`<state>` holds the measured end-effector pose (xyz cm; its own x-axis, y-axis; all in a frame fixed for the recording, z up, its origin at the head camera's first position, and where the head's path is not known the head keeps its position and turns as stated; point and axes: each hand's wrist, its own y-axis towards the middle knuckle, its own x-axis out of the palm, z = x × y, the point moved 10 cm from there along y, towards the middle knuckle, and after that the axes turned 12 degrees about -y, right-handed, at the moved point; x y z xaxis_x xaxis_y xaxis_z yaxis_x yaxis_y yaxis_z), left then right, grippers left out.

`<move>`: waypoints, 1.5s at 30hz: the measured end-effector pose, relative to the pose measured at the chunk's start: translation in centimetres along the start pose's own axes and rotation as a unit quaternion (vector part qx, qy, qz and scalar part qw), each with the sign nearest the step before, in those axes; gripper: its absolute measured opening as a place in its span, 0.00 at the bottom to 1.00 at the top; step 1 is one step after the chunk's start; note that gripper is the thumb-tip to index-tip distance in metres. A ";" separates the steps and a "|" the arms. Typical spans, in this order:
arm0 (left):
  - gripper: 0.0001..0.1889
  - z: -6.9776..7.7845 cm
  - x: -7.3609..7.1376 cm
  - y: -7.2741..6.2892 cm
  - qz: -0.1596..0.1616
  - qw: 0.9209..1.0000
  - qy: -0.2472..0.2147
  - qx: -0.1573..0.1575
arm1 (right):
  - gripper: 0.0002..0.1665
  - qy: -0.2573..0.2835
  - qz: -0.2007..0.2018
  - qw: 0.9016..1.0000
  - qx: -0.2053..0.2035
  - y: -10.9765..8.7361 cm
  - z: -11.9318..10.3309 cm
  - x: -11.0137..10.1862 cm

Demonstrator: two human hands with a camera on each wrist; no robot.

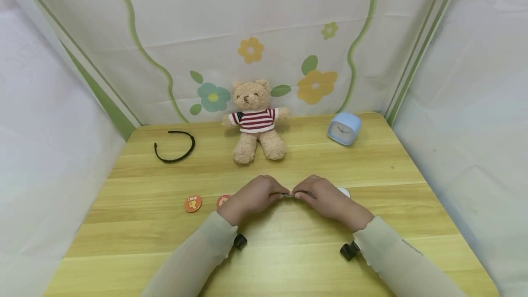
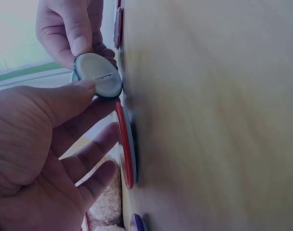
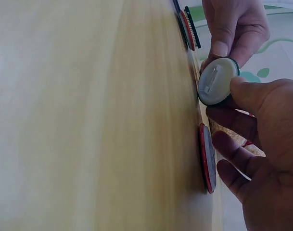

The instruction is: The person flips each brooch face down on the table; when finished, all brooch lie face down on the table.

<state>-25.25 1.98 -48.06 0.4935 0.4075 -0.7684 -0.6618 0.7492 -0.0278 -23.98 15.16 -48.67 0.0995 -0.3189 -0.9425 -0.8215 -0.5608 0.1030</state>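
Observation:
Both hands meet over the middle of the table around one round pin badge with a dark green rim. Its pale back, with a safety-pin fastening, shows in both wrist views; in the head view the badge appears nearly edge-on. My left hand pinches one side, its thumb on the back. The right hand pinches the opposite side. In the left wrist view, a red-rimmed badge stands close by the left fingertips. Another red-rimmed badge is near the right fingers in the right wrist view.
On the wooden table lie an orange badge, a red badge partly behind the left wrist, and a white one behind the right hand. Farther back are a black headband, a teddy bear and a blue clock.

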 end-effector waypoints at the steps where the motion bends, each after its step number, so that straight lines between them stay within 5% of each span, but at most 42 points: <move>1: 0.14 0.0 -0.1 0.0 0.002 1.000 -0.005 -0.004 | 0.12 0.000 0.007 1.000 0.001 0.0 0.0 -0.1; 14: 0.12 -0.2 -0.7 0.4 0.051 0.997 -0.054 -0.026 | 0.07 0.070 0.013 0.995 0.074 0.2 1.2 -0.1; 36: 0.11 -0.6 0.4 1.2 0.022 0.999 -0.027 -0.026 | 0.15 0.054 0.000 0.998 0.027 0.0 1.2 0.4; 45: 0.12 -0.5 0.6 1.4 0.015 0.999 -0.014 -0.030 | 0.13 0.013 0.007 1.000 -0.022 0.1 0.3 0.2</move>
<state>-26.19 2.95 -48.87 0.4879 0.4435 -0.7518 -0.7082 0.7047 -0.0438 -24.16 15.27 -48.99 0.1035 -0.3471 -0.9321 -0.7971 -0.5895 0.1310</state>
